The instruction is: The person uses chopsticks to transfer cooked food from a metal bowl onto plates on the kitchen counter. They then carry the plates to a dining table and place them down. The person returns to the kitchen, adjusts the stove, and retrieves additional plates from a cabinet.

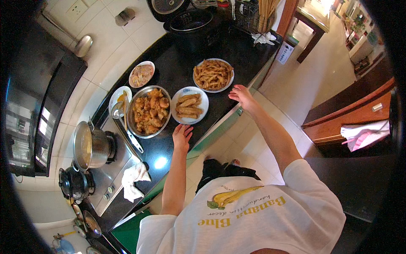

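Note:
My left hand (182, 136) is at the near rim of a white plate (204, 115) that bears several fried rolls (189, 106); whether it touches the plate I cannot tell. My right hand (241, 96) is held with fingers apart and nothing in it, just right of a plate of fried strips (213, 74). Left of the rolls stands a steel bowl of browned fried pieces (150, 111). Beside that bowl, a white dish (114, 96) with yellow residue lies under a slotted metal ladle (118, 110) and chopsticks (125, 112). An oval dish of raw-looking meat (141, 75) sits behind.
A large steel pot (101, 149) of yellowish liquid and a black pot (74, 184) stand on the gas stove (115, 165). A white cloth (134, 181) lies at the stove's near edge. An open rice cooker (188, 20) and a wire utensil rack (247, 16) stand at the back of the black counter.

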Demonstrator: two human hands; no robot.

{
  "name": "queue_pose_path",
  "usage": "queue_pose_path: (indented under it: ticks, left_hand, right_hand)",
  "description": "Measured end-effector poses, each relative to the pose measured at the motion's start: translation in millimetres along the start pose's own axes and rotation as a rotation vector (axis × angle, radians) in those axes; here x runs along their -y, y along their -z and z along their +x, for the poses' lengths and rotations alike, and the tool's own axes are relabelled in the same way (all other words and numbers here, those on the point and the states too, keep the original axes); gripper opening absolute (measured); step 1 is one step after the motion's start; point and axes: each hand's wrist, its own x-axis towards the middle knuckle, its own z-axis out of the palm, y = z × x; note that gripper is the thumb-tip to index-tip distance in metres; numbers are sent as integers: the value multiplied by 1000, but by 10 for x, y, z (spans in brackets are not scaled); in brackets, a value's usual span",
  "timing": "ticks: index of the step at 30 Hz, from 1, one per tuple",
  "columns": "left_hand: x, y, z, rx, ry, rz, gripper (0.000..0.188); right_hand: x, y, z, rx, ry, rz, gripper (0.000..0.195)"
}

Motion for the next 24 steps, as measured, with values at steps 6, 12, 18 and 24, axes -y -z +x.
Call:
queue_pose_path:
  ticks: [6,12,18,24]
  left_hand:
    - [-16,-149,290,-93,13,-87,14]
    - [55,-227,386,-257,-33,-108,18]
    - [-6,-386,188,-296,-103,4,17]
    - [-116,-998,-109,-299,-230,57,16]
  right_hand:
    - [1,144,756,174,-84,-92,19]
    - [66,74,894,142,-173,-55,19]
    - [60,300,1037,89,-147,-6,18]
    - [556,1165,717,-15,-130,68,13]
